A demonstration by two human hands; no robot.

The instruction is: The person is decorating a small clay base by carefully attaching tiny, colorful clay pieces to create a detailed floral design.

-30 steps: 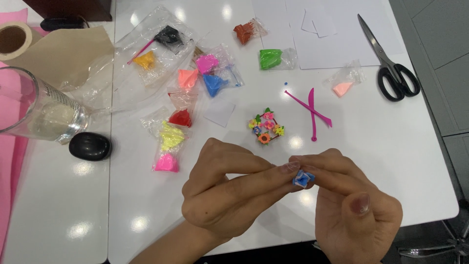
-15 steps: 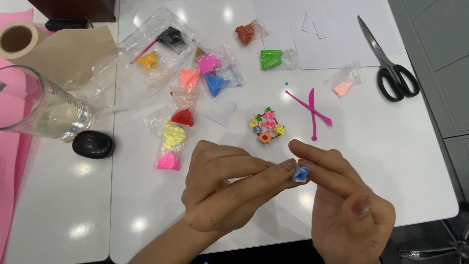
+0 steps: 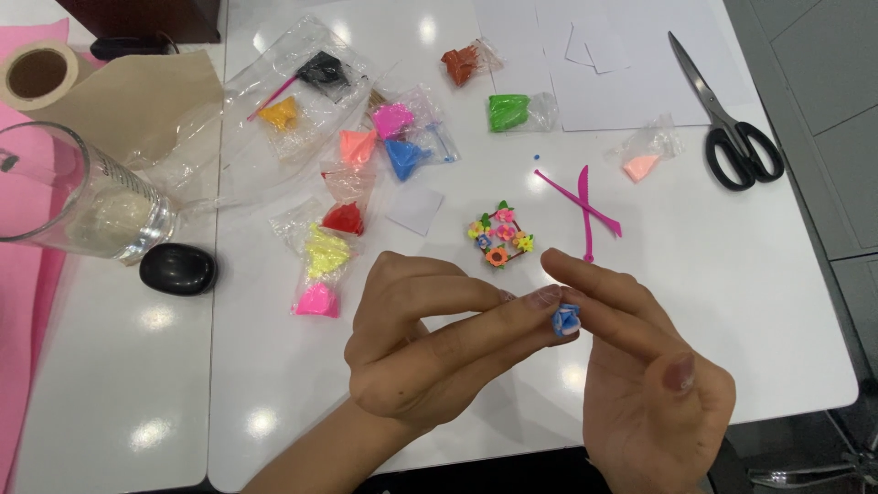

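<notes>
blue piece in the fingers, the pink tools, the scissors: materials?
Blue piece, pinched between left hand and right hand: likely soft modelling clay, matte, with folded petal shapes. Pink tools: probably plastic, thin, uniform colour. Scissors: shiny metal blades, black plastic-looking handles.

i see a glossy white surface (image 3: 750, 302), clear crinkly plastic bags (image 3: 302, 110), a glass tumbler (image 3: 82, 197), matt paper sheets (image 3: 585, 82), and the blue piece (image 3: 566, 319) looks like soft clay, perhaps.
</notes>
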